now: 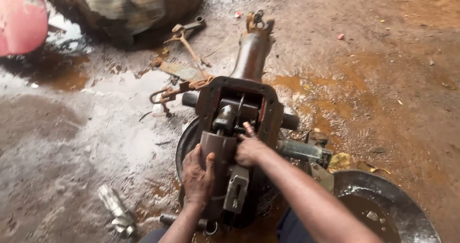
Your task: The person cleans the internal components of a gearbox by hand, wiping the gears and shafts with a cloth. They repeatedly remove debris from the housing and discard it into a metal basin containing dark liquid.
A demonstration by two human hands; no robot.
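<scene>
Muddy wet ground (72, 142) all around. Rusty gearbox housing (238, 104) stands open-topped in the middle, on a dark round base (184, 144). Metal basin (402, 200) of oily liquid at my right. My left hand (197, 176) wraps the brown cylindrical part (220, 149); my right hand (249, 149) is curled, fingers poking into the housing opening. Splined shaft (115, 212) lies well left.

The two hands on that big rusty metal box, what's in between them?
In the head view, a brown metal cylinder sits between left hand and right hand, both touching it.
</scene>
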